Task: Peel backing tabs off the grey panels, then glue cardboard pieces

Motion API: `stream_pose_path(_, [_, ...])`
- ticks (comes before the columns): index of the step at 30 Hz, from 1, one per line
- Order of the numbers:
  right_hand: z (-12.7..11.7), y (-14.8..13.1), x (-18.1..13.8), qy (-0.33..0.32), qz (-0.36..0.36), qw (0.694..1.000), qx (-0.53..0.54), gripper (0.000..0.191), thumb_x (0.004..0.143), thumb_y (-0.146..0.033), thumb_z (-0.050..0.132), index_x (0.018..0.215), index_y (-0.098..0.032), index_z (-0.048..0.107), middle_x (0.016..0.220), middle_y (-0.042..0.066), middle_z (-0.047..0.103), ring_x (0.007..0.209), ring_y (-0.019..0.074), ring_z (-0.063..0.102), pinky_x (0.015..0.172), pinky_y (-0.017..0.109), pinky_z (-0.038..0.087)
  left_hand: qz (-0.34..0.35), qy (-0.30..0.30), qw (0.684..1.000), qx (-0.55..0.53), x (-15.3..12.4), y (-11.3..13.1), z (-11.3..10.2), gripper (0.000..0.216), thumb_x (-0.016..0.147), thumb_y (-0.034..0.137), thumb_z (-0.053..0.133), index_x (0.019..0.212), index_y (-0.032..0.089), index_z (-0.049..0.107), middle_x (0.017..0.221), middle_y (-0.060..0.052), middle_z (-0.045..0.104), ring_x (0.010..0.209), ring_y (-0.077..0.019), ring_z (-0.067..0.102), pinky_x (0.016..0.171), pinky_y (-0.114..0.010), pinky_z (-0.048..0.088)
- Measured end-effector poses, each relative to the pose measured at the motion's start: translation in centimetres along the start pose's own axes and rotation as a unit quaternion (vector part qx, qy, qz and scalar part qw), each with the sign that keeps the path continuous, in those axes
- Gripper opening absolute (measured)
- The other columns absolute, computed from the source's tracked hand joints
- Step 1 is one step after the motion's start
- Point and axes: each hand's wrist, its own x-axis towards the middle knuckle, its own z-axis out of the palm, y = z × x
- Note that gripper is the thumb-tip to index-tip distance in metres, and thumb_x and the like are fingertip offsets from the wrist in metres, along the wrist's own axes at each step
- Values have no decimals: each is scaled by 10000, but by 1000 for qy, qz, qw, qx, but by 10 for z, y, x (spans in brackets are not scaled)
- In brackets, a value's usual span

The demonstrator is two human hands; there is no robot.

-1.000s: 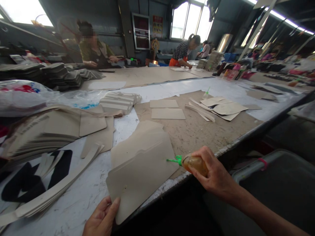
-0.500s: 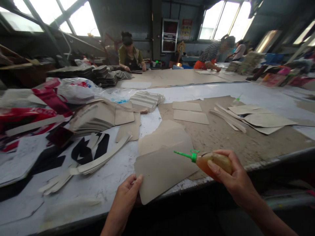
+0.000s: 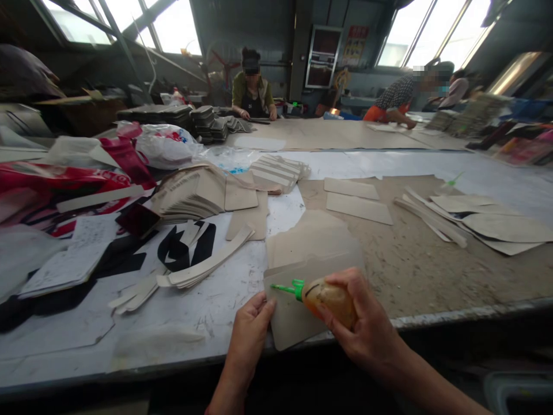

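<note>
My left hand (image 3: 253, 323) pinches the left edge of a flat beige panel (image 3: 294, 325), thumb on top. The panel lies at the table's front edge, partly over other beige sheets (image 3: 313, 239). In my right hand (image 3: 363, 323) is a squeeze bottle (image 3: 330, 302) of amber liquid, fingers wrapped around its body. The bottle lies tilted on its side, and its green nozzle (image 3: 285, 288) points left, over the panel's left part close to my left thumb. Whether the tip touches the panel I cannot tell.
Left of my hands lie curved pale strips (image 3: 207, 271), black strips (image 3: 185, 248), a notebook (image 3: 71, 259) and a stack of beige pieces (image 3: 190, 196). Cut pieces (image 3: 488, 219) rest on the brown board (image 3: 415, 271) to the right. Two people (image 3: 253, 92) (image 3: 401, 98) work across the table.
My right hand has brought the bottle left and down, so its nozzle is now over the panel's left side. My left hand keeps its hold on the panel. The view has shifted left.
</note>
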Motion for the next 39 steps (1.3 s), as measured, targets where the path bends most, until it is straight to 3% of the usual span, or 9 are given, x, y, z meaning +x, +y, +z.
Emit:
stream_pose_path(18, [-21,9,-7,28,-5,995,-97,366,755,-76,550,1064,-230,429,960,57,463,868,199,504,757,331,470,-12,11,1000,7,4,-5,-3,456,681,421,722,1045,151,671,937,-68,734,928,-237,657,832,-317,513])
stream_pose_path(26, [-40,25,-14,57,15,991,-122,382,739,-71,551,1066,-230,431,970,57,455,879,205,498,750,323,464,-20,43,999,21,6,-11,-7,488,649,443,746,1045,167,674,915,-50,738,838,-214,677,721,-265,531])
stream_pose_path(31, [-53,37,-19,74,38,986,-141,335,773,-111,555,1062,-229,436,960,56,447,870,203,493,740,330,468,-40,61,997,34,2,-4,-2,477,636,435,760,1032,182,674,930,-28,737,882,-199,672,818,-263,514])
stream_pose_path(36, [-66,52,-22,109,51,977,-176,291,790,-151,563,1048,-226,450,932,53,453,843,202,502,723,337,474,-68,98,992,39,6,-4,-2,525,547,459,806,986,197,683,893,-21,743,876,-216,675,742,-249,536])
stream_pose_path(39, [-73,62,-24,128,57,971,-192,274,781,-161,570,1026,-223,466,920,51,464,832,204,513,713,336,479,-71,110,990,59,6,-4,-2,474,550,440,809,946,206,692,865,-14,745,898,-227,672,800,-273,536])
